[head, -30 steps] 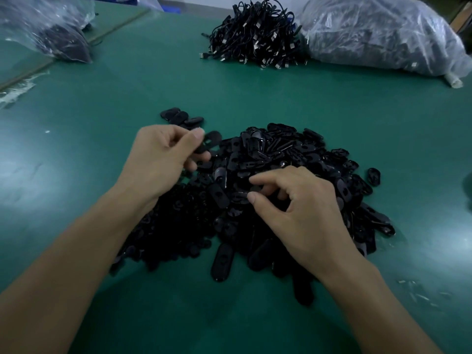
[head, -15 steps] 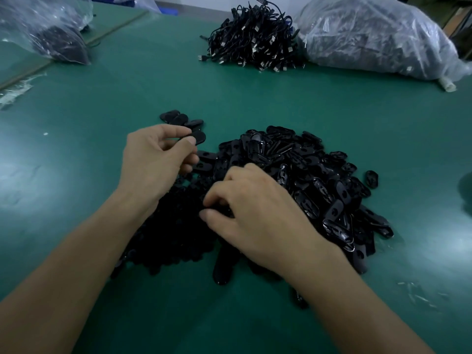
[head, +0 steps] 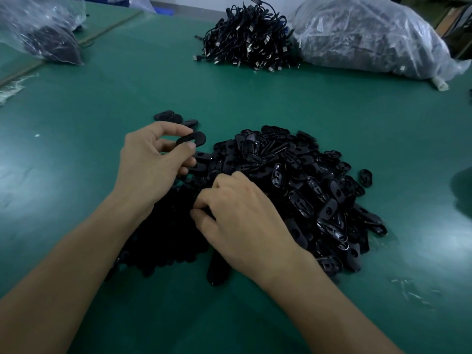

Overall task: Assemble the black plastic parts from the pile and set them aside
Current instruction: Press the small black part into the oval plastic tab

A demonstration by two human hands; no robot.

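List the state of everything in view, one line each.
Left hand: pinches a black oval plastic part.
Right hand: fingers curled into the pile of black plastic parts; hold unclear.
Set-aside black plastic parts: flat on the green table.
Black cable bundle: heaped, unbagged.
Large clear plastic bag: full.

no text, label, brand or number can be read anywhere in the frame. the black plastic parts [head: 293, 180] at centre show only plain glossy faces, and the upper-left bag [head: 38, 29] and the upper-right bag [head: 365, 34], both clear plastic, show no legible print.
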